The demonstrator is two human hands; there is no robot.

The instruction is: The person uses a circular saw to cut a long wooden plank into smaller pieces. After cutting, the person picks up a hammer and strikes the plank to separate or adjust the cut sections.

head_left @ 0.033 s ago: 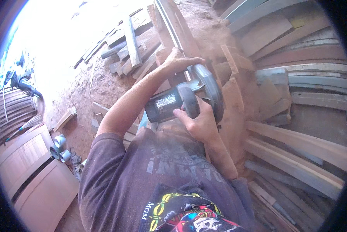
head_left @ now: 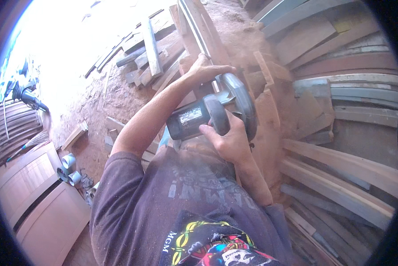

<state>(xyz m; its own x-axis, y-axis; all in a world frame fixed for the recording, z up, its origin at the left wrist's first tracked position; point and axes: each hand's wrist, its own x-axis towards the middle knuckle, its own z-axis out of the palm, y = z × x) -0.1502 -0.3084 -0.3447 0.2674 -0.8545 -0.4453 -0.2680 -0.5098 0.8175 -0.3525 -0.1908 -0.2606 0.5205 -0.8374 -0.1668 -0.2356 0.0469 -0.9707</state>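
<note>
A dark circular saw (head_left: 188,122) with a rounded guard lies across the work in front of my body. My right hand (head_left: 232,144) is closed round its looped rear handle, thumb toward the motor housing. Just ahead of the saw, my left hand (head_left: 203,72) grips a long wooden board (head_left: 214,42) that runs away from me. Its thumb stretches right to the front of the guard, and some of its fingers are hidden behind the board. The blade and the saw's underside are out of sight.
Loose offcuts (head_left: 150,48) lie on the dusty ground at left ahead. Stacked planks (head_left: 341,177) fill the right side. At lower left stand a panelled wooden door (head_left: 48,217) and several pale cylinders (head_left: 68,161), with a broom (head_left: 37,139) beyond.
</note>
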